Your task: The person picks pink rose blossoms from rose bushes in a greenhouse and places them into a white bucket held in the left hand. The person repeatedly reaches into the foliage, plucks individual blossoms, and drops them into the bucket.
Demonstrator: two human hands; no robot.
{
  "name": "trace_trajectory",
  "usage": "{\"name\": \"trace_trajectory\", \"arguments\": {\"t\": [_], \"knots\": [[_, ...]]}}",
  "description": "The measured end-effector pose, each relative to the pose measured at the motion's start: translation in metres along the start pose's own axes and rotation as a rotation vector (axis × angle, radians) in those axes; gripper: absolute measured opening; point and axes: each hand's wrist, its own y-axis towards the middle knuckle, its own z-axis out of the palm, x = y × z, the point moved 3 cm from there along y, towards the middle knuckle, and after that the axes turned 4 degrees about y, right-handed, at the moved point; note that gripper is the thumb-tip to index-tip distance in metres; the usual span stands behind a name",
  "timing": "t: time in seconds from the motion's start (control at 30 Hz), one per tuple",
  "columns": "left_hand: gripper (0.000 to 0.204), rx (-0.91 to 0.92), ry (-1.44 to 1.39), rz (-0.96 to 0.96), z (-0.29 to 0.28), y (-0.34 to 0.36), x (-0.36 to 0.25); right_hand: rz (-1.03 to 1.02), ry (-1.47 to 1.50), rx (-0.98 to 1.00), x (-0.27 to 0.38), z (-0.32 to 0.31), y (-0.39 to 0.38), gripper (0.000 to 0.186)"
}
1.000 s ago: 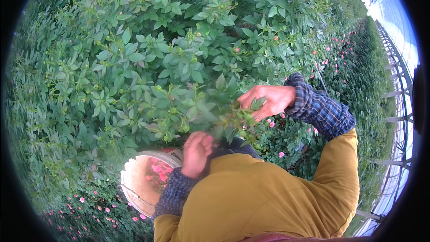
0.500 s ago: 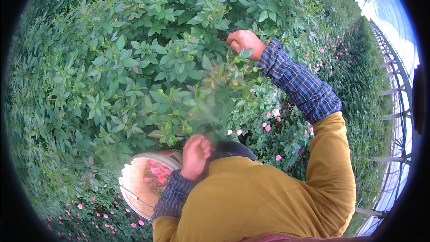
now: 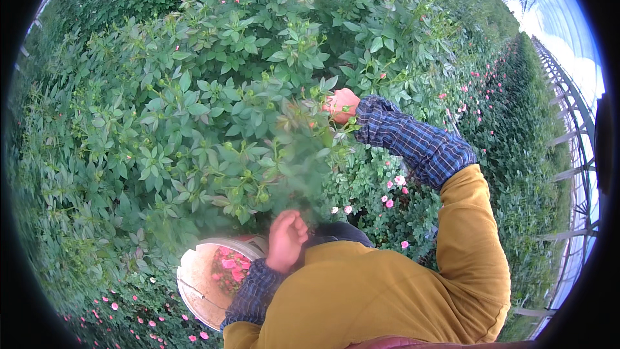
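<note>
In the head view my left hand [image 3: 287, 239] is curled near my chest, slightly blurred, beside a white bucket [image 3: 197, 278] that holds pink flower heads [image 3: 230, 264]; whatever its fingers may hold is hidden. My right hand [image 3: 339, 105] reaches into the rose bush [image 3: 181, 129], its fingers mostly covered by leaves and stems with green buds [image 3: 261, 194]. Both forearms wear plaid cuffs under mustard sleeves.
Dense foliage fills the left and top of the picture. Pink and white blooms [image 3: 400, 180] show below my right arm. Along the right runs a row of flowering bushes [image 3: 516, 123] beneath the metal arches and plastic cover of a greenhouse [image 3: 568, 97].
My right hand moved up into the bush, then came slightly down and deeper among the leaves. My left hand and the bucket shifted a little lower in the picture.
</note>
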Motion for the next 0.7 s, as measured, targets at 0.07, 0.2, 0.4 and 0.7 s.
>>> {"name": "trace_trajectory", "arguments": {"t": [0.07, 0.2, 0.4, 0.7], "knots": [[0.008, 0.009, 0.002, 0.004, 0.000, 0.000, 0.000, -0.025, 0.097, -0.162, 0.002, 0.002, 0.004, 0.029], [0.009, -0.002, 0.003, 0.009, -0.003, 0.001, -0.002, 0.132, 0.211, 0.062, 0.008, 0.008, 0.005, 0.027], [0.014, -0.040, -0.047, 0.033, -0.011, 0.001, -0.006, 0.130, 1.625, -0.211, 0.015, -0.037, -0.009, 0.043], [0.013, -0.007, -0.029, 0.036, -0.011, 0.002, -0.004, 0.276, 2.029, -0.704, -0.072, -0.074, 0.001, 0.015]]}}
